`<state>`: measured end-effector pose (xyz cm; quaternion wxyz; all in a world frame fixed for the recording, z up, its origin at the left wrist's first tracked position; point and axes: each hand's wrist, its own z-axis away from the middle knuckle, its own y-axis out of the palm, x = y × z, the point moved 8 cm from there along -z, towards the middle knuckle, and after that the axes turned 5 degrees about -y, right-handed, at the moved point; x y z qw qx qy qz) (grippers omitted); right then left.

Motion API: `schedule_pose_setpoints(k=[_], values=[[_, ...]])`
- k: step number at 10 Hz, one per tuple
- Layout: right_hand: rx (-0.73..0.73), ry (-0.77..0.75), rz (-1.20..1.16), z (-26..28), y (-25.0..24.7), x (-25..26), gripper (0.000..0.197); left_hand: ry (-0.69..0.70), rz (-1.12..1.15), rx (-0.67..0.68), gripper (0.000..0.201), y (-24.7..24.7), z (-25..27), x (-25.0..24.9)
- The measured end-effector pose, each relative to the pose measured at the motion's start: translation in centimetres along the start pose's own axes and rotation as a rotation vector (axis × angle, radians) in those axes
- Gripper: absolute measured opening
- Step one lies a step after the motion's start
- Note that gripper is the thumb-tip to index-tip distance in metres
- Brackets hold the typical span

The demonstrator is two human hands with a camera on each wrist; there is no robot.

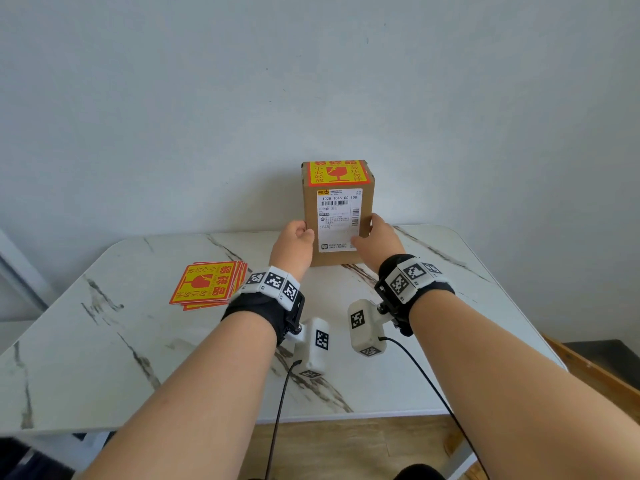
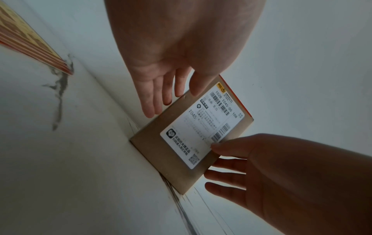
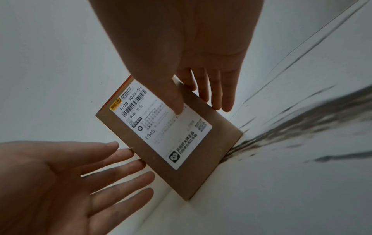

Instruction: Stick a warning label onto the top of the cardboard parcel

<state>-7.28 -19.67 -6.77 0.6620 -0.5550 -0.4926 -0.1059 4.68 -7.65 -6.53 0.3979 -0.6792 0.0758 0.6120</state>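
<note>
The brown cardboard parcel [image 1: 332, 259] stands upright at the table's far edge by the wall, its white shipping label [image 1: 337, 220] facing me. A red and yellow warning label [image 1: 337, 173] lies stuck on its top face. My left hand [image 1: 298, 233] is at the parcel's left side; in the left wrist view its fingers [image 2: 149, 108] are straight, tips at the cardboard [image 2: 161, 151]. My right hand [image 1: 374, 233] is at the right side, thumb [image 3: 177, 108] resting on the shipping label [image 3: 161, 127], straight fingers along the side wall.
A stack of several more warning labels [image 1: 207, 284] lies on the white marble-pattern table [image 1: 138, 358], left of my left wrist. The wall stands right behind the parcel. A wooden floor and a brown edge [image 1: 588, 368] show past the table's right side.
</note>
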Motion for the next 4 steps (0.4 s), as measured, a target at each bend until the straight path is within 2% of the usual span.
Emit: schedule_pose_setpoints(k=[1,2,3,4], values=[[-0.008,0.018,0.023,0.6,-0.6,-0.1,0.049,0.006,-0.044,-0.012,0.049,-0.5,0.5,-0.1],[-0.016,0.018,0.036,2.0,-1.6,0.4,0.059,0.011,-0.233,0.009,0.052,-0.6,1.3,-0.1],[0.022,-0.046,0.099,4.0,-2.4,1.4,0.044,-0.022,-0.482,0.057,0.05,-0.1,2.7,0.6],[0.127,-0.103,0.191,6.8,-2.0,1.7,0.041,-0.038,-0.684,0.05,0.053,-0.2,4.7,1.2]])
